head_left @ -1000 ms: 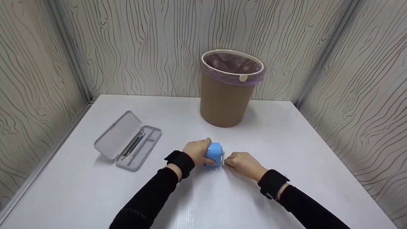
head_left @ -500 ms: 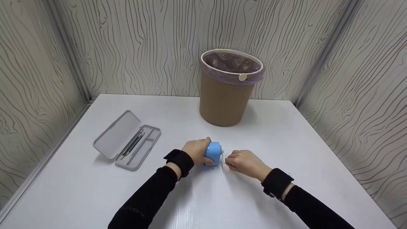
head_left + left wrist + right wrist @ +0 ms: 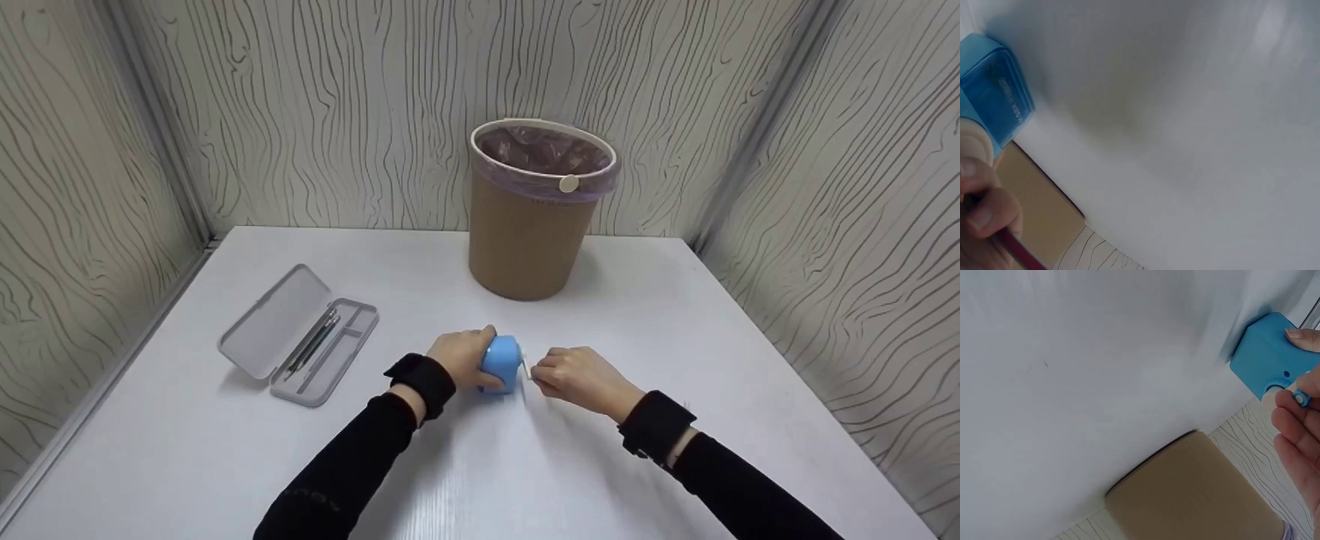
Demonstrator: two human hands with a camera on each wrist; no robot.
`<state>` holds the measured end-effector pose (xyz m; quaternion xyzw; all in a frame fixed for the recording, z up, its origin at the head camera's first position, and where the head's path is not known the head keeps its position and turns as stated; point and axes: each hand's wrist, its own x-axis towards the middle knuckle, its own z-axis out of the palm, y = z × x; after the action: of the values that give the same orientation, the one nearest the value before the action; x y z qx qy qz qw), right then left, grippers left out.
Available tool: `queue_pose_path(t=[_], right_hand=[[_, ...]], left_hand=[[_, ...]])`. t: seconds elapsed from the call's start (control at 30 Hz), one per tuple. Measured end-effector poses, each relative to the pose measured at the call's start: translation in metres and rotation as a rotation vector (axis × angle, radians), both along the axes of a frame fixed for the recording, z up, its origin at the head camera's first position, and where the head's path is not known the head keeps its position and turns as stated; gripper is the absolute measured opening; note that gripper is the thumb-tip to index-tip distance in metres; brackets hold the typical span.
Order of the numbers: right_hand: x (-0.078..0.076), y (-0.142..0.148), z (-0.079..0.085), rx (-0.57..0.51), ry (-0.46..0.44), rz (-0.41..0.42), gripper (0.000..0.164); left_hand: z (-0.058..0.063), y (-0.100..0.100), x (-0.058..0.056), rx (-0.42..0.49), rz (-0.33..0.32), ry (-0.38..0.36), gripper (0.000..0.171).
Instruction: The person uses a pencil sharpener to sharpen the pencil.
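A blue crank pencil sharpener (image 3: 502,363) stands on the white table. My left hand (image 3: 460,358) grips it from the left, and its thumb (image 3: 1304,338) lies on the blue body in the right wrist view. A dark red pencil (image 3: 1021,252) runs through the curled left fingers in the left wrist view, close to the sharpener's pale round front (image 3: 972,140); its tip is hidden. My right hand (image 3: 579,379) pinches the end of the white crank arm (image 3: 526,367); the small blue knob (image 3: 1300,399) shows between its fingers in the right wrist view.
An open grey pencil case (image 3: 322,390) with several pencils (image 3: 311,345) lies to the left. Behind the sharpener stands a brown bin (image 3: 521,244) with a purple liner (image 3: 607,184). Patterned walls enclose the table (image 3: 187,457) at the back and sides.
The crank arm has changed its angle, and my right hand has shifted slightly up and to the right with it. My left hand stays around the sharpener.
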<state>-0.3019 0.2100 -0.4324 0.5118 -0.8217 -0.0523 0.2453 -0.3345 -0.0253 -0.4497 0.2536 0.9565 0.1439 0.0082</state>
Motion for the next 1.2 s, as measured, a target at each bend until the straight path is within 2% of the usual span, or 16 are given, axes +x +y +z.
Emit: queue_pose_path(t=[0.37,0.77,0.97,1.2], right_hand=[[-0.002,0.004,0.003,-0.031,0.13,0.031,0.018],[-0.007,0.001,0.017,-0.009,0.149,-0.016,0.01],[-0.01,-0.001,0.023,0.017,0.131,-0.052,0.009],[-0.017,-0.004,0.027,0.025,0.132,-0.108,0.009]], left_hand=[[0.004,0.005,0.006,-0.023,-0.018,0.031,0.071],[0.001,0.002,0.004,-0.013,-0.052,0.06,0.071],[0.002,0.001,0.004,-0.006,-0.033,0.023,0.072],[0.004,0.0,0.002,-0.019,-0.05,0.041,0.073]])
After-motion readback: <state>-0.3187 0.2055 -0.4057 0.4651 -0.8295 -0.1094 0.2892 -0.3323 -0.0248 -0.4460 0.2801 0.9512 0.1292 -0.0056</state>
